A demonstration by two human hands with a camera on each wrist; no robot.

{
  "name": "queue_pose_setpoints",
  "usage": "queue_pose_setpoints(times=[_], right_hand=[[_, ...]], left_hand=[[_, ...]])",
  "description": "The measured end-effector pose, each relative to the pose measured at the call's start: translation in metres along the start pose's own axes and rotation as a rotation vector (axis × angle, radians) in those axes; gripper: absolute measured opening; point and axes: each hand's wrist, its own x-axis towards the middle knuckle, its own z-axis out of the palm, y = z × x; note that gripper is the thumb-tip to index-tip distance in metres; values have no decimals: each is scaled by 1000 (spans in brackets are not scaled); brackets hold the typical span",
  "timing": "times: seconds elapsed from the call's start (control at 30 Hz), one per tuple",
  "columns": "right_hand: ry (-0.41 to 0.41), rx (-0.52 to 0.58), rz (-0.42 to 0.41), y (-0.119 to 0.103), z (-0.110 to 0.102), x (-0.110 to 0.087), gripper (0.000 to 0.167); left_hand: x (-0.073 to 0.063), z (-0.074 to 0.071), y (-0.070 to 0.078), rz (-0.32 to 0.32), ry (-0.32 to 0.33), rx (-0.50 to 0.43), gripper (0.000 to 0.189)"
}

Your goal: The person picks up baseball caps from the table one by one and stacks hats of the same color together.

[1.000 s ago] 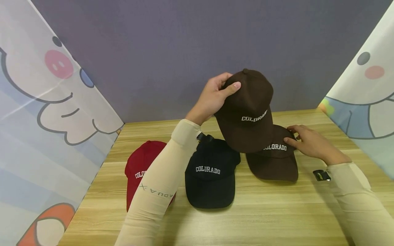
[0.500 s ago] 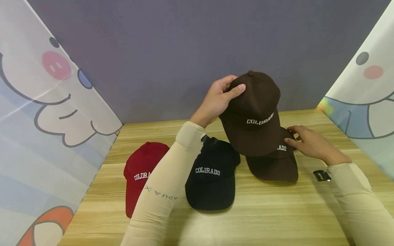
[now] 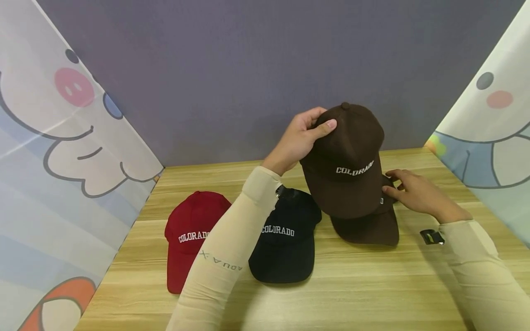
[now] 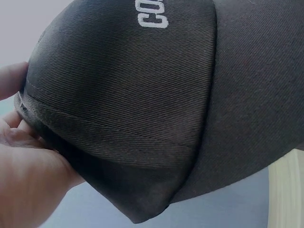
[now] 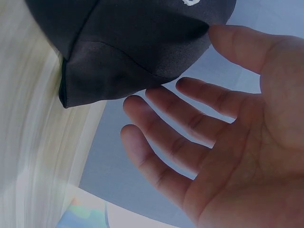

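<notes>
My left hand (image 3: 296, 140) grips a dark brown baseball cap (image 3: 349, 142) by the side of its crown, the thumb over the outside. White COLORADO lettering runs across its front, and the brim points down toward me. Behind and below it, a second brown baseball cap (image 3: 368, 230) rests on the table, its crown mostly hidden. My right hand (image 3: 420, 195) is at that cap's right side; in the right wrist view the thumb (image 5: 237, 45) touches the fabric and the other fingers are loosely extended beneath its edge.
A black COLORADO cap (image 3: 285, 259) lies left of the brown ones. Farther left is a red COLORADO cap (image 3: 192, 216), partly covered by my left sleeve (image 3: 223, 248). A grey wall (image 3: 232, 82) stands behind the wooden table (image 3: 356, 294), with cartoon-printed panels on both sides.
My left hand has moved right and slightly down with the brown cap, which now hides more of the second brown cap. The right hand has stayed nearly still.
</notes>
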Motion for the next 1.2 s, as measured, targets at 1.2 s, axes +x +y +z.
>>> queue_pose_setpoints(times=[1.2], right_hand=[[72,-22,-14,8,-5,2,31]], left_hand=[[1,35,-31,-148,-47,-32,17]])
